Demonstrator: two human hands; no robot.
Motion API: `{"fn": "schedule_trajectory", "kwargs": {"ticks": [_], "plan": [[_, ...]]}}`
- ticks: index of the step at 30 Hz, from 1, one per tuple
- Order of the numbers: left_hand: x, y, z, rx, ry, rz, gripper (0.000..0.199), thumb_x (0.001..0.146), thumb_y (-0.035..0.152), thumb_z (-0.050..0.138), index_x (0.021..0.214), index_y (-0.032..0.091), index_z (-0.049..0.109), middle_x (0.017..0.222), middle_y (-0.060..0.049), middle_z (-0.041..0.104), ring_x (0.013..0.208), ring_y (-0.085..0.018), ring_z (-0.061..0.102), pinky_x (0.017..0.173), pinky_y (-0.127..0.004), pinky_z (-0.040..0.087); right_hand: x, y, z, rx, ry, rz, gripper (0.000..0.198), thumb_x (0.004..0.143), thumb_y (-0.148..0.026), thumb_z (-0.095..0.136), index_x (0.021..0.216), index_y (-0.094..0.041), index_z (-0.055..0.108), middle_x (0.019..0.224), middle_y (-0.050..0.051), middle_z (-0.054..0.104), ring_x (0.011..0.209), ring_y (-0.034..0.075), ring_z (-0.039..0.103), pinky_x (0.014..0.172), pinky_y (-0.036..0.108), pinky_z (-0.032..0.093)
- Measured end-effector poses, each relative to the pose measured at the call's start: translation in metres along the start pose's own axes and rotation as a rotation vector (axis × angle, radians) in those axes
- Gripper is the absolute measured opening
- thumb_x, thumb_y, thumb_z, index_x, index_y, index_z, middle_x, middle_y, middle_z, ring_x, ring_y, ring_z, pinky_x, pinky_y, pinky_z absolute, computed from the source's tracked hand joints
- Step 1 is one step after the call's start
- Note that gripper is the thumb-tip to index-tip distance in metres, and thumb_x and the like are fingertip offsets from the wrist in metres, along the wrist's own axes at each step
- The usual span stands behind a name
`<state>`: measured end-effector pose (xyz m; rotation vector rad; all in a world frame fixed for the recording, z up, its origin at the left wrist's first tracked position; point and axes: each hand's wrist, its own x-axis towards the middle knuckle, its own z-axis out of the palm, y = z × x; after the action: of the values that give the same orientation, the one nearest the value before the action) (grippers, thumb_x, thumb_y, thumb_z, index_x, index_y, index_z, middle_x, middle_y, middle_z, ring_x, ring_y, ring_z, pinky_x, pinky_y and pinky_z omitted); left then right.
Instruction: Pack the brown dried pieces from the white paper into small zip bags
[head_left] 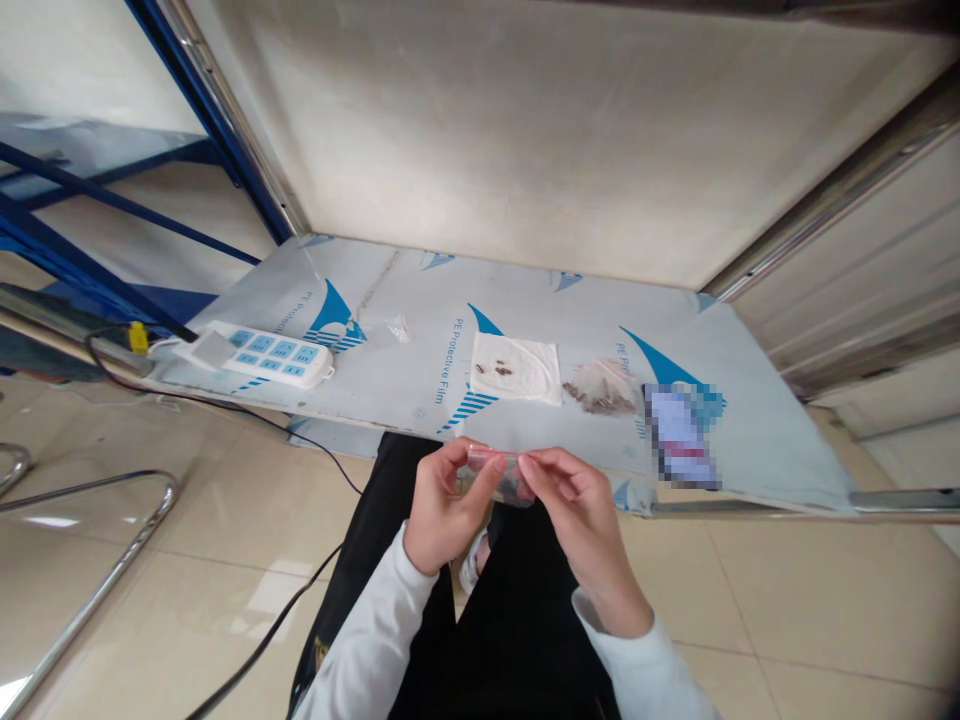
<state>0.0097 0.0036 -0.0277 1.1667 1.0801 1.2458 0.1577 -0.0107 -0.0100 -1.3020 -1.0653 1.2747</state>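
Observation:
Between my two hands, just in front of the table's near edge, is a small clear zip bag [510,486] with a reddish strip along its top. My left hand [454,500] pinches the bag's left top corner between thumb and fingers. At the right top corner my right hand [574,505] grips it the same way. What the bag contains, I cannot make out. Beyond my hands, a white cloth or tissue [529,372] lies flat with a few small dark brown pieces [502,368] on it. Right of it rests another clear bag [602,388] holding several brown pieces.
A film-covered table [390,390] spans the view. On it are a white power strip [277,355] at left, a small clear packet [401,327], and a blurred phone-like object [681,437] at right. A black cable [255,650] runs down to the floor; blue metal framing [97,270] stands left.

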Motion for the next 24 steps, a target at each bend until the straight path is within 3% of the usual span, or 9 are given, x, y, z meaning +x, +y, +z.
{"fn": "schedule_trajectory", "kwargs": {"ticks": [5,9,13,16,20,24], "plan": [[0.004,0.001,0.003,-0.041,-0.042,-0.054,0.016,0.076,0.029,0.073,0.08,0.013,0.073,0.078,-0.007,0.074,0.072,-0.017,0.067,0.07,-0.026,0.054,-0.003,-0.002,-0.002,-0.114,-0.023,-0.093,0.016,0.082,-0.035,0.069,0.078,-0.019,0.069,0.072,0.002,0.071,0.068,0.013,0.064,0.066,0.022,0.051],[0.003,0.0,0.002,0.055,-0.043,-0.041,0.014,0.077,0.028,0.073,0.078,0.015,0.074,0.078,-0.007,0.076,0.071,-0.018,0.069,0.069,-0.026,0.055,-0.004,0.001,-0.001,-0.125,-0.016,-0.091,0.024,0.088,-0.038,0.06,0.081,-0.018,0.071,0.076,0.004,0.073,0.07,0.016,0.066,0.07,0.026,0.054],[0.004,-0.002,0.0,0.125,-0.036,-0.01,0.013,0.075,0.029,0.074,0.074,0.015,0.074,0.073,-0.006,0.075,0.067,-0.018,0.069,0.064,-0.025,0.054,-0.003,0.005,-0.002,-0.138,0.008,-0.092,0.021,0.08,-0.038,0.07,0.085,-0.018,0.07,0.083,0.005,0.073,0.075,0.018,0.068,0.07,0.028,0.055],[0.012,0.001,-0.004,0.078,-0.181,-0.052,0.019,0.08,0.034,0.069,0.083,0.017,0.077,0.078,-0.007,0.076,0.071,-0.021,0.07,0.071,-0.03,0.056,0.003,0.0,-0.011,-0.124,0.0,-0.068,0.021,0.078,-0.038,0.072,0.082,-0.018,0.068,0.078,0.004,0.073,0.068,0.017,0.067,0.066,0.027,0.055],[0.023,0.013,-0.002,-0.008,-0.419,-0.119,0.037,0.088,0.047,0.054,0.093,0.019,0.078,0.092,-0.008,0.076,0.094,-0.027,0.07,0.093,-0.043,0.053,0.015,-0.016,-0.027,-0.165,-0.005,-0.072,0.022,0.078,-0.04,0.072,0.082,-0.018,0.07,0.071,0.004,0.072,0.056,0.014,0.063,0.054,0.025,0.053],[0.044,0.01,-0.001,0.039,-0.489,-0.071,0.05,0.089,0.057,0.044,0.093,0.02,0.078,0.09,-0.006,0.077,0.101,-0.028,0.068,0.096,-0.045,0.051,0.034,-0.026,-0.039,-0.273,0.029,-0.133,0.023,0.076,-0.04,0.072,0.085,-0.019,0.07,0.068,0.003,0.07,0.048,0.014,0.06,0.048,0.025,0.049]]}}
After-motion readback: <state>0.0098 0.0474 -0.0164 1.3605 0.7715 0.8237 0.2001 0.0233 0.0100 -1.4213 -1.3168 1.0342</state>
